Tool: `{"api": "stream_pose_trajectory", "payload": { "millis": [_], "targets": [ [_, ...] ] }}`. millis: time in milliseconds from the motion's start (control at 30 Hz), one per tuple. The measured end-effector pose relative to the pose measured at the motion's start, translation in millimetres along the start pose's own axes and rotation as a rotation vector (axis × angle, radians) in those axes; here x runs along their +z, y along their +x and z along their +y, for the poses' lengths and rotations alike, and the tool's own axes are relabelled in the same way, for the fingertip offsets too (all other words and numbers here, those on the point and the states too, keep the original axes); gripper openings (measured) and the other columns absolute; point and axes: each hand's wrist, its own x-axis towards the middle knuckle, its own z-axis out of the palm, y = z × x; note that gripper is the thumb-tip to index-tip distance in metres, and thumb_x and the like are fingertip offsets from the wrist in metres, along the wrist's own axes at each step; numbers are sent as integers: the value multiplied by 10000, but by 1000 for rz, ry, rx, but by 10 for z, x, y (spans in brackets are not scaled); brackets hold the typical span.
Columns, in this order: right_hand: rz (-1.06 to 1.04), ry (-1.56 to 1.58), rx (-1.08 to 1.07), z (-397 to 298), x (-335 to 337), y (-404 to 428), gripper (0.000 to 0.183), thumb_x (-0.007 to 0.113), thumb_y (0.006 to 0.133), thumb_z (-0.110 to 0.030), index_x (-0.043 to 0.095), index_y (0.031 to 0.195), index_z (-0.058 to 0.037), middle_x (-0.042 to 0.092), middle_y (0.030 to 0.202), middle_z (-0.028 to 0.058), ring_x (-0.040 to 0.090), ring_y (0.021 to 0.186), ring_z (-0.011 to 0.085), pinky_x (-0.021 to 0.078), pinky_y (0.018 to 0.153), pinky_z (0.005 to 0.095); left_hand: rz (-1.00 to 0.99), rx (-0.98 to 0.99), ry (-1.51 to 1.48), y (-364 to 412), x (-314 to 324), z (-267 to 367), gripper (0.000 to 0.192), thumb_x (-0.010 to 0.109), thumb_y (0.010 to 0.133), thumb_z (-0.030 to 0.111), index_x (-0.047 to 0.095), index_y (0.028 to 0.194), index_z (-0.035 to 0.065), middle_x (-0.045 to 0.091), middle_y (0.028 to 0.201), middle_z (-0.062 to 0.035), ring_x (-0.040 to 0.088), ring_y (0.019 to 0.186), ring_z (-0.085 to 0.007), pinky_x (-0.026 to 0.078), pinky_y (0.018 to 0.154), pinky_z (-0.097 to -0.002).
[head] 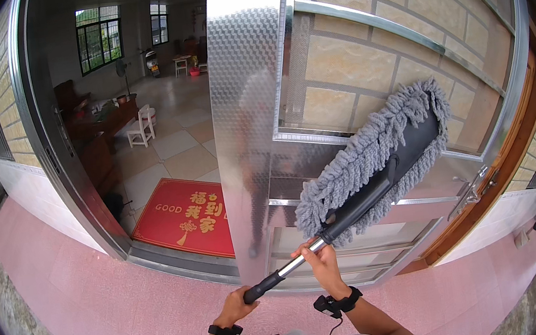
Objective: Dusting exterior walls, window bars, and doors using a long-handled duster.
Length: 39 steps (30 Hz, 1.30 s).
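A duster with a grey chenille head (338, 186) and a telescopic handle slants up to the right in front of a metal-framed screen door (346, 65). My left hand (236, 306) is closed around the black grip at the handle's lower end. Further up, my right hand (322, 265) holds the silver part of the pole, just below the black collar. The duster's head overlaps the mesh panel and the door's middle rail; whether it touches them I cannot tell. Both wrists wear black straps with small devices.
Left of the screen door is an open doorway with a metal threshold (184, 262) and a red doormat (181, 218) behind it. Inside stand a white chair (141, 127) and wooden furniture. A door handle (469, 195) juts out at right. Pink flooring (130, 310) lies outside.
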Motion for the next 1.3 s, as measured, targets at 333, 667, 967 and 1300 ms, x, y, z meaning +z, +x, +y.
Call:
{"api": "stream_pose_trajectory", "payload": {
  "millis": [333, 667, 967, 1300],
  "targets": [
    [-274, 166, 149, -96, -368, -51, 98, 539, 883, -26, 467, 949, -32, 616, 911, 84, 586, 905, 144, 452, 815, 284, 148, -128, 73, -305, 307, 400, 461, 758, 637, 171, 603, 1057, 65, 651, 938, -156, 624, 887, -328, 494, 791, -368],
    [-152, 325, 240, 1, -409, -9, 175, 505, 878, 54, 438, 1000, -52, 561, 976, 68, 595, 996, 212, 455, 879, 312, -165, -201, 148, -2, 37, 265, 437, 803, 607, 281, 657, 957, 64, 665, 806, -130, 639, 760, -285, 495, 720, -350],
    [7, 188, 218, -17, -159, 135, 96, 558, 860, -39, 511, 944, -42, 600, 876, 47, 569, 856, 123, 434, 787, 268, -206, -54, 76, 378, -216, 62, 357, 803, 614, 198, 665, 879, 1, 657, 726, -116, 624, 636, -193, 493, 623, -312],
    [157, 29, 124, 113, 83, 262, 141, 565, 892, -153, 516, 960, -41, 605, 892, 46, 564, 879, 124, 429, 816, 288, -149, 142, 70, 672, -522, -101, 327, 789, 616, 168, 628, 816, -34, 618, 634, -138, 566, 549, -187, 462, 561, -330]
  ]
}}
